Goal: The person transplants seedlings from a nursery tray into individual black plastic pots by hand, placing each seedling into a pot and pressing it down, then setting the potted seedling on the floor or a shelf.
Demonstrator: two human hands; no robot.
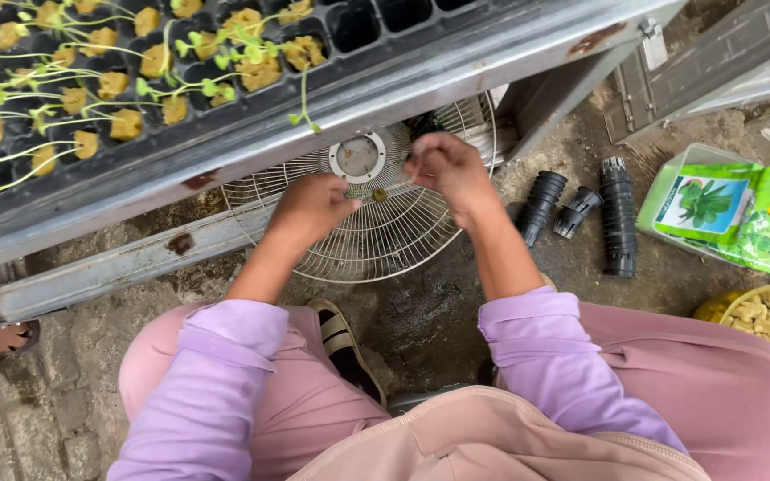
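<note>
The grey metal bench edge (456,67) with its black seedling tray (135,71) overhangs the far side of the round white wire fan guard (385,232), blocking reach there. To the right, three black ribbed plastic tubes (617,218) and a green seed packet (733,214) crowd the ground. Bare stone floor (421,312) lies open near, between the knees.

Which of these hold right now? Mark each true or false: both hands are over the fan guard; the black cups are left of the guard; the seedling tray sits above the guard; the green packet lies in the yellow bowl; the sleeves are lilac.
1. Both hands are over the fan guard. True: left hand and right hand are above its wires.
2. The black cups are left of the guard. False: they lie to its right.
3. The seedling tray sits above the guard. True.
4. The green packet lies in the yellow bowl. False: it lies beside it.
5. The sleeves are lilac. True.
</note>
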